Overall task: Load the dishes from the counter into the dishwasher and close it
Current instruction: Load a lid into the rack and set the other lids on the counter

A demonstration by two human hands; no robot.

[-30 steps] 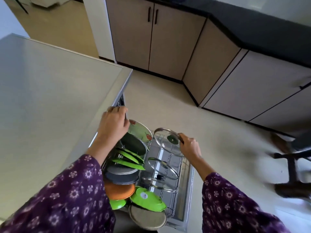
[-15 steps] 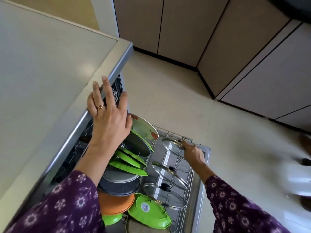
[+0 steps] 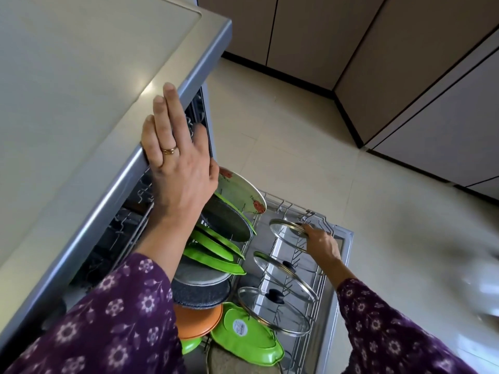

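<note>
Glass lid [image 3: 287, 234] in right hand [image 3: 322, 244]

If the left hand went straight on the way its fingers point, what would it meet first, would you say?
Probably the grey countertop edge: the left hand aims its straight fingers up along it, and nothing else shows in that line. Depth is unclear, so contact cannot be judged.

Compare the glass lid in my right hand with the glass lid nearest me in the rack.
The far lid is held by the right hand at the far end of the rack; the near lid stands untouched at the near end. The near lid's black knob shows plainly; the far lid's is mostly hidden under that hand. Both are glass with metal rims, leaning in the rack.
</note>
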